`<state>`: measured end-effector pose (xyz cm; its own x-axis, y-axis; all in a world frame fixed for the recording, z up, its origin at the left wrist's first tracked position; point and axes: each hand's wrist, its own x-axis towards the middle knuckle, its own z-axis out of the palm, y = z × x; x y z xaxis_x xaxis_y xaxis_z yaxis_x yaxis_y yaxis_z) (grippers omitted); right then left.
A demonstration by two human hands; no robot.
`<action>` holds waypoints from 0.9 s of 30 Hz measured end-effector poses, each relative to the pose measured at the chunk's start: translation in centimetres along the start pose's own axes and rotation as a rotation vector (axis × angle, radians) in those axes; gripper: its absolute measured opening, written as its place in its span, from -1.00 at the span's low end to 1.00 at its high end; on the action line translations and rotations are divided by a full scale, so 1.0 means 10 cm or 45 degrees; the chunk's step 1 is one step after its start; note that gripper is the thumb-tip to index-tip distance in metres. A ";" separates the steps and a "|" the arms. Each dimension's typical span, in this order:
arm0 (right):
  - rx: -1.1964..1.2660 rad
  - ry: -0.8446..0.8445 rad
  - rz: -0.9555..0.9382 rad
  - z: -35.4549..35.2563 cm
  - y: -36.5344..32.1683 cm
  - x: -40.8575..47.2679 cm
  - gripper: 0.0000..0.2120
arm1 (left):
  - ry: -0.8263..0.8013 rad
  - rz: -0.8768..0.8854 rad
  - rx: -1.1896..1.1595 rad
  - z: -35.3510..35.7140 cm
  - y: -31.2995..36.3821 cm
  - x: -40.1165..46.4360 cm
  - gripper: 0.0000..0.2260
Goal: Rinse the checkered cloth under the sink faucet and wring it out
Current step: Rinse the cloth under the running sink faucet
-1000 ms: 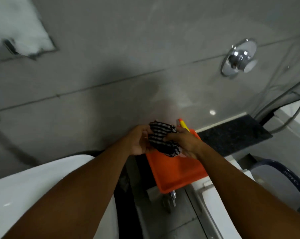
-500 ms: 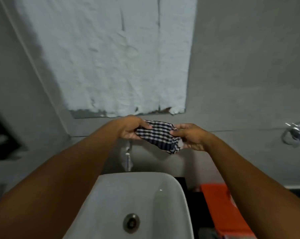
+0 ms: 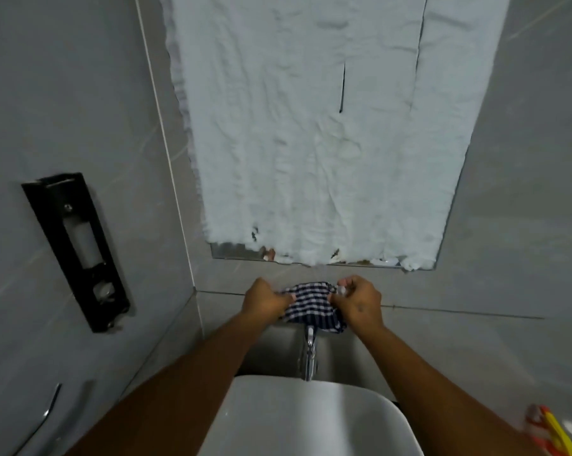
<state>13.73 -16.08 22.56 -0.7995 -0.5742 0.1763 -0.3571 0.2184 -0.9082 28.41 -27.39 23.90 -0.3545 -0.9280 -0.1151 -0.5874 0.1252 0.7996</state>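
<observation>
The checkered cloth [image 3: 312, 306], dark blue and white, is stretched between both hands in front of the grey wall. My left hand [image 3: 265, 299] grips its left end and my right hand [image 3: 357, 302] grips its right end. The cloth hangs just above the chrome faucet [image 3: 308, 353], which sticks out of the wall over the white sink basin [image 3: 307, 419]. No water is seen running from the faucet. The lower part of the sink is cut off by the frame.
A mirror covered with white crumpled paper [image 3: 324, 126] fills the wall above my hands. A black dispenser holder [image 3: 77, 248] is fixed on the left wall. A red and yellow object [image 3: 549, 429] sits at the bottom right corner.
The view swung from the orange tray on the right to the sink, then tilted up. Both hands kept hold of the cloth and carried it over above the faucet.
</observation>
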 end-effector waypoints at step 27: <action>-1.218 0.560 -1.454 0.01 1.31 0.66 -0.28 | -0.740 -0.542 -1.280 0.61 -0.05 0.06 -0.72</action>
<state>3.85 -17.11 11.82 0.0898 -0.5497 0.8305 -0.8814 0.3443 0.3233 24.07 -25.91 19.88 -0.6930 -0.5031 -0.5163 -0.0063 -0.7119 0.7023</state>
